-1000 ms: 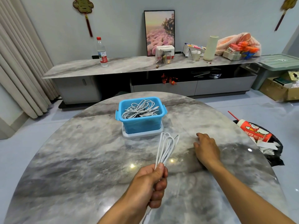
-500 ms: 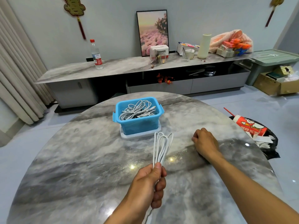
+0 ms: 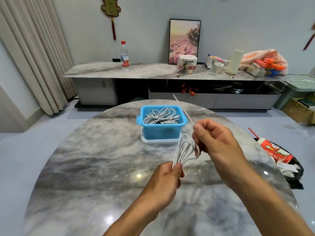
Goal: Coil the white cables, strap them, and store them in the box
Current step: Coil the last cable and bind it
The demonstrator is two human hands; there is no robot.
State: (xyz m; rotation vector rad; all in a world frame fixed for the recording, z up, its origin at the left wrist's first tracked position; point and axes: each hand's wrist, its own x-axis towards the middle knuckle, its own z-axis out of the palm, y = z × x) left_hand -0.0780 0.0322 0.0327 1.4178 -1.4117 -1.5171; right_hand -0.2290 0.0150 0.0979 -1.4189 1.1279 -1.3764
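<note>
We pinch the coiled white cable (image 3: 185, 151) in our left hand (image 3: 166, 182); our right hand (image 3: 216, 142) pinches a thin white strap (image 3: 186, 114). The cable looks light and springy, so grip the gathered strands firmly.

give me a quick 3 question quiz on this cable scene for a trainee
1. True or false: the blue box on the table already holds white cables.
2. Which hand grips the looped cable bundle at its lower end?
3. Multiple choice: the right hand pinches A) a thin white strap, B) the water bottle, C) the box rim.

Key
1. True
2. The left hand
3. A
</note>
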